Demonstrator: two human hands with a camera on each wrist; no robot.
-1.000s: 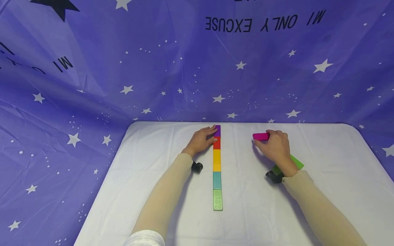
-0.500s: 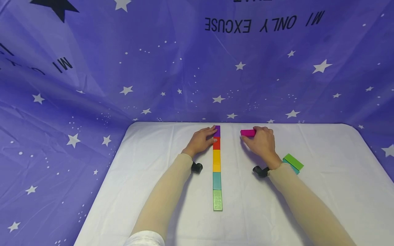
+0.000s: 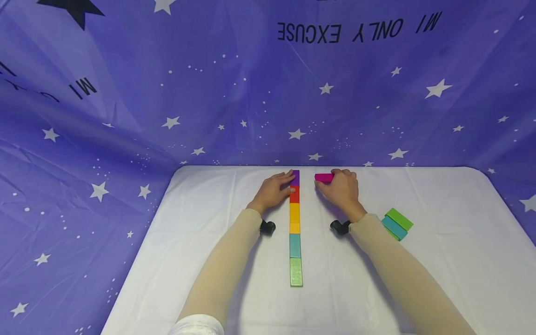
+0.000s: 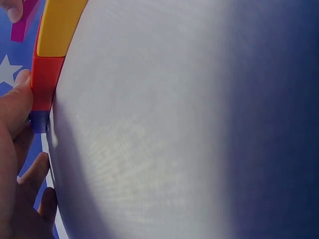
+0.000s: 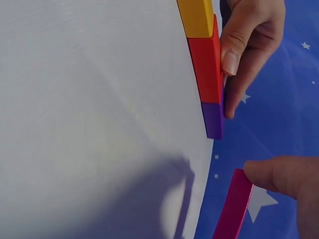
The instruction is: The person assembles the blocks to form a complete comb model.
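Observation:
My left hand point(image 3: 270, 191) rests against the left side of a row of coloured blocks, its fingertips at the purple block point(image 3: 296, 179) and its thumb on the red block point(image 3: 295, 196). In the right wrist view that thumb lies along the red block's side point(image 5: 204, 69). Nearer in the row come yellow pieces point(image 3: 295, 213), a teal block point(image 3: 295, 245) and a pale green block point(image 3: 296, 272). Right of the purple end, my right hand point(image 3: 342, 187) pinches a magenta block point(image 3: 323, 177) between thumb and fingers. It is held sideways, apart from the row, its shadow on the cloth.
A small pile with a bright green block point(image 3: 399, 217), a teal block point(image 3: 394, 228) and a further green edge lies to the right on the white-covered table point(image 3: 452, 260). Behind the table's far edge hangs a purple star-patterned cloth point(image 3: 251, 93). Each wrist carries a black camera.
My right hand has moved left and slightly away from me with the magenta block, closer to the row's purple end. The pile beneath its wrist is now uncovered. My left hand stays put.

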